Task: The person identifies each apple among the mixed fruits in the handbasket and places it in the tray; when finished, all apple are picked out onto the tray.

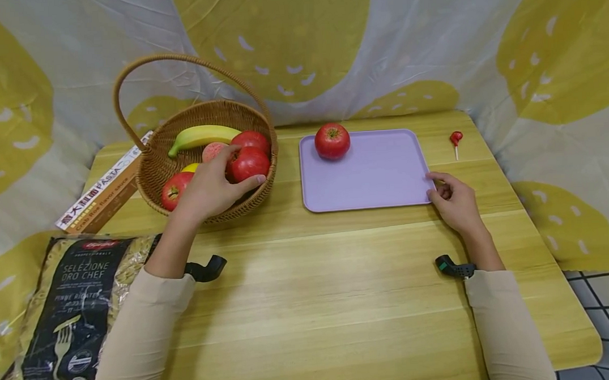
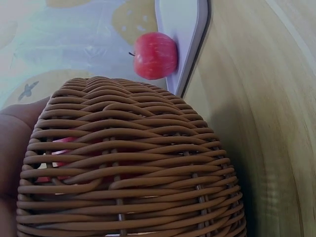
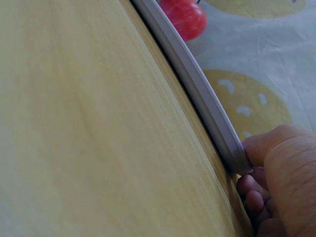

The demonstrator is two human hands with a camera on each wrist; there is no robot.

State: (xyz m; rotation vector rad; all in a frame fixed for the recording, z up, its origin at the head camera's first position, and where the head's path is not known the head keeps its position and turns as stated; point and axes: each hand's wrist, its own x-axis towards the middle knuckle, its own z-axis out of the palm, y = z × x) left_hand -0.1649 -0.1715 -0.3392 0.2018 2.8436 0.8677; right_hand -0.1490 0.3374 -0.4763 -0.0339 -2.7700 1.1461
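My left hand (image 1: 209,185) reaches into the wicker basket (image 1: 151,179) and grips a red apple (image 1: 251,164), thumb on its near side and fingers over its far side. A second apple (image 1: 251,140) sits right behind it. Around the hand lie a banana (image 1: 205,135), a pinkish round fruit (image 1: 213,151), something yellow and another apple (image 1: 176,190). In the left wrist view the basket's weave (image 2: 128,163) covers most of the held apple. My right hand (image 1: 455,200) pinches the near right corner of the lilac tray (image 1: 365,176). One red apple (image 1: 332,141) rests at that tray's far left.
A red lollipop (image 1: 456,138) lies right of the tray. At the left are a pasta box (image 1: 105,190) beside the basket and a large bag of penne (image 1: 80,313). The basket's tall handle (image 1: 186,57) arches above the fruit. A patterned cloth hangs behind the table (image 1: 330,308).
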